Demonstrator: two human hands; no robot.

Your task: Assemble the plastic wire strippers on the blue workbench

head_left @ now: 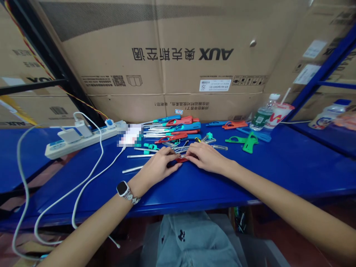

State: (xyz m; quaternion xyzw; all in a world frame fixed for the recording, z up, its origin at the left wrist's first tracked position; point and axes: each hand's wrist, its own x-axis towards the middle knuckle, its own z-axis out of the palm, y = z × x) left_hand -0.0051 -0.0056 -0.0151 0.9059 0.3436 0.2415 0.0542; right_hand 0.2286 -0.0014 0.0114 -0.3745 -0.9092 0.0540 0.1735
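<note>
A red lighter handle shell (182, 160) lies low over the blue table between my two hands. My left hand (160, 165), with a watch on its wrist, has its thumb and fingers closed around the left end of the shell. At the right end, my right hand (205, 156) is closed, its fingertips pinching by a small white part with thin wires (182, 150). The fingers cover most of the shell. Long metal tubes (136, 169) stick out to the left of my left hand. Clear plastic pieces (221, 147) and teal parts (150, 147) lie just behind the hands.
Behind lies a pile of long-necked lighters (183, 128) in red and blue. Green handle pieces (250, 142) are to the right, near a water bottle (260, 116) and a cup with a straw (278, 115). A power strip (83, 139) with white cables (91, 174) runs along the left.
</note>
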